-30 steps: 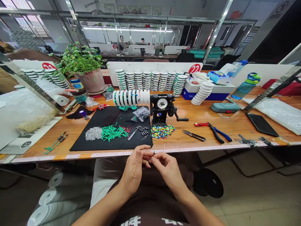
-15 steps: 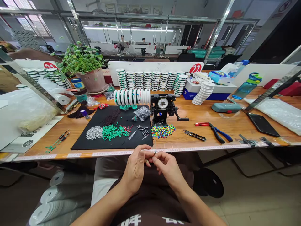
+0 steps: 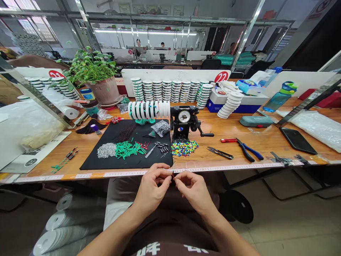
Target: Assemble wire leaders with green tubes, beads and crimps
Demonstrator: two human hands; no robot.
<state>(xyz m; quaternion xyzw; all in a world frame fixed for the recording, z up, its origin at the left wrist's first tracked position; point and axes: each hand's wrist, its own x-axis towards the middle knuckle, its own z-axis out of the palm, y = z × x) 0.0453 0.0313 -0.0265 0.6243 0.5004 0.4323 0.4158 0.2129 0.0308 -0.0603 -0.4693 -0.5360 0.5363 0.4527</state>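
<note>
My left hand (image 3: 152,189) and my right hand (image 3: 194,190) meet just in front of the table's front edge, each with thumb and forefinger pinched. Between their fingertips is a tiny thin red and black piece (image 3: 173,175), too small to name. Beyond them lies a black mat (image 3: 93,156) with green tubes (image 3: 128,150), small silver pieces (image 3: 106,150), red bits (image 3: 144,145) and black pieces (image 3: 163,147). Colourful beads (image 3: 184,148) are heaped beside the mat, below a hand-cranked winder (image 3: 183,122).
White spools (image 3: 149,109) sit on the winder's shaft, with stacks of wound spools (image 3: 176,91) behind. To the right lie thread snips (image 3: 220,153), pliers (image 3: 249,150), a phone (image 3: 297,140) and a case (image 3: 256,121). A potted plant (image 3: 102,90) stands at the back left.
My left hand's fingers have shifted, with its thumb now out against the forefinger. The red of the small piece now shows between my fingertips.
</note>
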